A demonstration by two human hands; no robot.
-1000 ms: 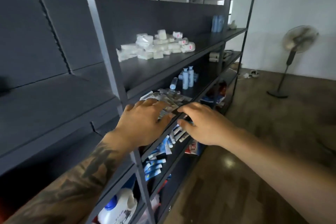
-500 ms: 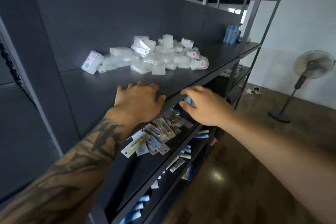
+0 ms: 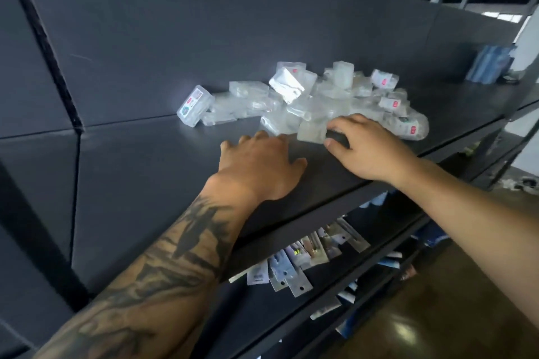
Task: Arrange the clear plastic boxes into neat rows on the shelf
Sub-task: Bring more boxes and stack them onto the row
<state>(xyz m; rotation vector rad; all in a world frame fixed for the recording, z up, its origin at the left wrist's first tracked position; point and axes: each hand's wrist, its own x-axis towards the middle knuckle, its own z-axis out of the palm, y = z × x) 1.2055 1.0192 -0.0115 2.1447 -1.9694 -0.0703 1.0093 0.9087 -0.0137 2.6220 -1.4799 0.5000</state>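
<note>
A loose pile of clear plastic boxes (image 3: 329, 96), some with red and white labels, lies on the dark grey shelf (image 3: 140, 172) against the back panel. One labelled box (image 3: 194, 109) leans apart at the pile's left end. My left hand (image 3: 259, 163) rests flat on the shelf, fingers straight, with its fingertips just short of the pile's front edge. My right hand (image 3: 370, 148) reaches in from the right, and its thumb and fingers pinch a clear box (image 3: 310, 131) at the front of the pile.
Blue packs (image 3: 490, 64) stand at the shelf's far right end. On the shelf below lie several flat carded packets (image 3: 303, 262), with more blue items lower down. A black upright (image 3: 43, 38) divides the back panel on the left. Brown floor (image 3: 437, 315) shows at lower right.
Both hands moved up from the shelf's front edge and forward to the pile. My right hand took hold of a clear box; my left now lies flat near the pile.
</note>
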